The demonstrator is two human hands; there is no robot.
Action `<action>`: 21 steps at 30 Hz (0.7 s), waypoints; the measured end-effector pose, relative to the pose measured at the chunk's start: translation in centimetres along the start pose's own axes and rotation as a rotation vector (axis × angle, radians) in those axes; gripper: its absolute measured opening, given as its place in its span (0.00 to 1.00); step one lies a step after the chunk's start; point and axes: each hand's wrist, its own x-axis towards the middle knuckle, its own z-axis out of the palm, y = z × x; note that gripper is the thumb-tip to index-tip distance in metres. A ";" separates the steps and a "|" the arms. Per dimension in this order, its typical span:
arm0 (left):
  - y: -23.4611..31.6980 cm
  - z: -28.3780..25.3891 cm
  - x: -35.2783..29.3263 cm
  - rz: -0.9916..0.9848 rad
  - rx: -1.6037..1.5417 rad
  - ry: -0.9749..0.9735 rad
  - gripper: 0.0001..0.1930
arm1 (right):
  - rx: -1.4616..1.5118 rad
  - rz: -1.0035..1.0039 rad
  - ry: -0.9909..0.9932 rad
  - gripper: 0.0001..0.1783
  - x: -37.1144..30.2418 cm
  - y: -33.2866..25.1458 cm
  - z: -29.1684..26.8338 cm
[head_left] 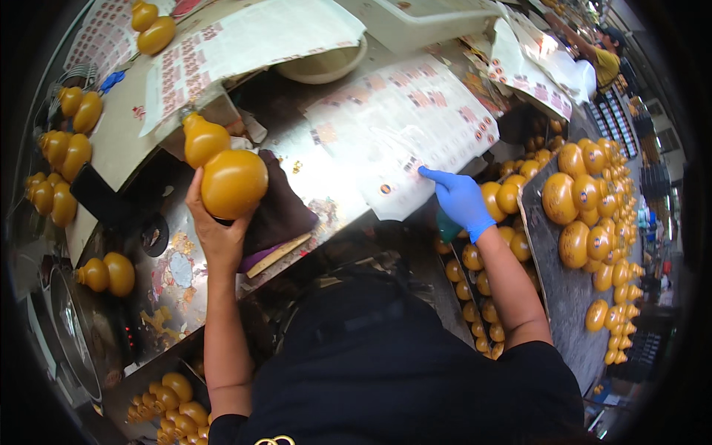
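Metal worktable spanning centre of frame. Sticker sheet lying upper centre on it. Tray at right edge carrying rows of amber gourd bottles. Left hand, left of centre, gripping amber gourd bottle from below, fingers wrapping it. Right hand in blue glove, forefinger extending, pressing sheet edge, holding nothing.

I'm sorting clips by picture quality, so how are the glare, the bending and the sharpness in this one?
Head view: glare whitens the sticker sheets top right; the metal worktop reflects light. Straight edges bow toward the black rim. The left hand with its gourd bottle and the gloved right hand look sharp; far shelves are blurred.
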 end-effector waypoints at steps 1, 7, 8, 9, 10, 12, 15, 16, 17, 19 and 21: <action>-0.3 0.0 0.0 0.032 0.062 0.016 0.45 | 0.259 -0.070 0.145 0.17 -1.2 1.7 1.0; 0.4 -0.1 -0.4 -0.014 -0.027 0.003 0.42 | 1.403 0.666 0.284 0.28 -0.9 3.1 7.5; 0.4 -0.3 -0.2 -0.001 -0.023 0.000 0.43 | 1.452 0.625 0.269 0.29 -0.3 2.3 8.0; 0.2 -0.2 -0.2 0.010 -0.016 -0.001 0.43 | 1.501 0.584 0.251 0.30 -0.3 1.6 8.1; -0.1 -0.2 0.1 0.023 -0.001 -0.017 0.44 | 1.561 0.541 0.297 0.29 -0.2 0.9 8.2; -0.2 -0.3 0.2 0.029 0.052 -0.018 0.44 | 1.573 0.625 0.248 0.26 -0.9 -1.9 6.0; -0.2 -0.5 0.0 0.004 0.050 -0.015 0.45 | 1.434 0.772 0.281 0.11 -3.1 0.6 6.2; -0.2 -0.6 -0.2 0.004 0.053 -0.010 0.45 | 1.399 0.780 0.319 0.10 -3.6 0.4 6.1; -0.2 -0.7 -0.3 0.006 0.055 -0.013 0.45 | 1.365 0.785 0.366 0.10 -4.0 0.7 5.7; -0.3 -0.8 -0.3 0.013 0.055 -0.020 0.45 | 1.067 0.595 0.586 0.09 -4.4 2.7 6.5; -0.6 -1.0 -0.5 0.007 0.061 -0.021 0.46 | 1.006 0.585 0.602 0.10 -4.5 3.4 5.3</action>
